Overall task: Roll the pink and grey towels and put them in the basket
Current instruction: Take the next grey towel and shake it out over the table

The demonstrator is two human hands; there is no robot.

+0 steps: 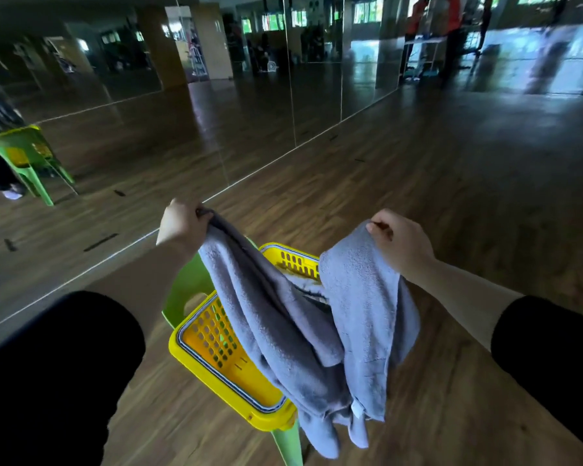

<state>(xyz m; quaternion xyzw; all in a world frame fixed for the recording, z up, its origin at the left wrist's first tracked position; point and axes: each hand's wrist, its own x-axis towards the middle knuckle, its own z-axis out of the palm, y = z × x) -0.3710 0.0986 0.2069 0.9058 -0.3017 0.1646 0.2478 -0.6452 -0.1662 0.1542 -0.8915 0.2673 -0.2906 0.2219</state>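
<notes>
I hold a grey towel [303, 317] up in the air by its top edge. My left hand [181, 223] grips one corner and my right hand [401, 242] pinches the other. The towel hangs unrolled and sagging over a yellow perforated basket [216, 351]. The basket sits on a green plastic chair [191, 287]. The towel hides most of the basket's inside. No pink towel is visible.
A mirror wall [148, 105] runs along the left, reflecting a green chair [27, 156] with a yellow basket. Wooden floor [468, 183] spreads around the chair. People stand by a table [424, 42] far at the back right.
</notes>
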